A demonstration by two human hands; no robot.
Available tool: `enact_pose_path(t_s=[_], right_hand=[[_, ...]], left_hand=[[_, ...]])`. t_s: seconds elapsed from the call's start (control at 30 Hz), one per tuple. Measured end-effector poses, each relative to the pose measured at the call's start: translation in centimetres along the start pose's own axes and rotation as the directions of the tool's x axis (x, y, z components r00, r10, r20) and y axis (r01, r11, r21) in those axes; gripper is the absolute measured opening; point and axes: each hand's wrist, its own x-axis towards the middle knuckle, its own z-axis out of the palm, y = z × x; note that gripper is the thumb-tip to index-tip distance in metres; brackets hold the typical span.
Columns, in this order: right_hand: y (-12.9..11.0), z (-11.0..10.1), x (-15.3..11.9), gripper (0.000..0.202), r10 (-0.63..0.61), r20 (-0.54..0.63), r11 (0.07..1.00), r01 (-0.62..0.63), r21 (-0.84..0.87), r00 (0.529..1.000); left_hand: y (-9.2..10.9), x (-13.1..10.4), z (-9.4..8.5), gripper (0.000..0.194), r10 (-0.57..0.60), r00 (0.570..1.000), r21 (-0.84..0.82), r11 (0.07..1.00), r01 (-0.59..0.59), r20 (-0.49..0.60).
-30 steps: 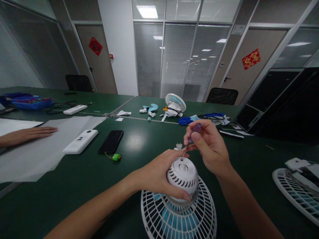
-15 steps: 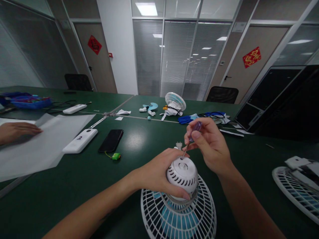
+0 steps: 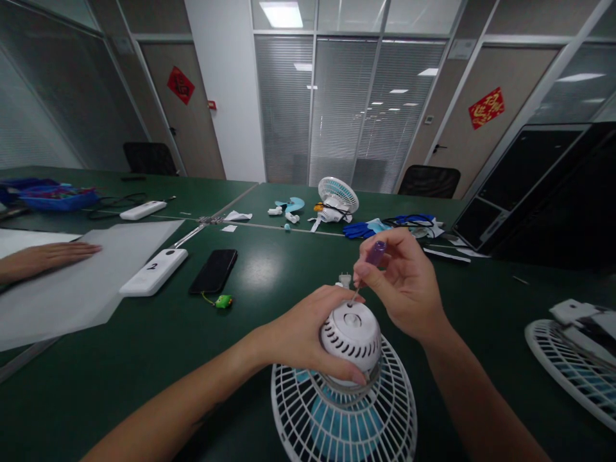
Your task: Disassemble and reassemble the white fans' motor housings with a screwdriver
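Observation:
A white fan (image 3: pixel 353 340) lies face down on the green table, its motor housing on top and light blue blades (image 3: pixel 344 423) showing through the white grille. My left hand (image 3: pixel 317 337) is wrapped around the housing, thumb on the near side. Between the thumb and fingers of my right hand (image 3: pixel 404 282) is a screwdriver (image 3: pixel 375 254) with a purple, see-through handle. Its thin shaft slants down to a small hole near the far rim of the housing top. How deep the tip sits cannot be made out. A plug (image 3: pixel 344 280) lies just behind the housing.
To the left are a black phone (image 3: pixel 214 271), a white numbered device (image 3: pixel 154 272) and another person's hand (image 3: pixel 52 260) on a white sheet (image 3: pixel 101 282). Another fan (image 3: pixel 337 200) and blue gloves (image 3: pixel 359 230) lie farther back. A grille with parts (image 3: pixel 572 366) sits at right.
My right hand has lowered slightly and its grip on the screwdriver handle has shifted. My left hand stays on the housing. The other person's hand has slid right across the sheet.

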Motion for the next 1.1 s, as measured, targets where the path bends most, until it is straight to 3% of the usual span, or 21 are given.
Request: enact_pose_path(t_s=[0.1, 0.23, 0.43, 0.67, 0.9, 1.1], right_hand=[[0.1, 0.1, -0.1, 0.041, -0.087, -0.072, 0.990, 0.078, -0.114, 0.994], [0.1, 0.0, -0.4, 0.045, -0.210, -0.002, 0.935, 0.200, -0.291, 0.978], [-0.2, -0.4, -0.6, 0.041, -0.238, 0.054, 0.941, 0.244, -0.235, 0.970], [0.0, -0.1, -0.5, 0.042, -0.289, -0.065, 0.902, 0.249, -0.352, 0.955], [0.0, -0.1, -0.6, 0.032, -0.302, -0.042, 0.895, 0.269, -0.355, 0.952], [-0.1, -0.1, -0.6, 0.028, -0.309, -0.066, 0.889, 0.264, -0.373, 0.949]], left_hand=[[0.1, 0.0, -0.1, 0.086, -0.002, 1.000, -0.001, 1.000, 0.002, -0.003], [0.2, 0.1, -0.1, 0.083, -0.001, 1.000, -0.003, 1.000, 0.001, -0.005], [0.1, -0.1, 0.0, 0.082, 0.034, 0.999, 0.020, 0.999, -0.033, -0.021], [0.4, 0.0, -0.2, 0.082, 0.027, 1.000, 0.046, 0.999, -0.026, -0.011], [1.2, -0.2, -0.1, 0.073, 0.018, 0.999, 0.066, 0.998, -0.015, -0.035], [2.1, -0.7, 1.4, 0.060, -0.048, 0.988, 0.285, 0.955, 0.089, -0.148]])
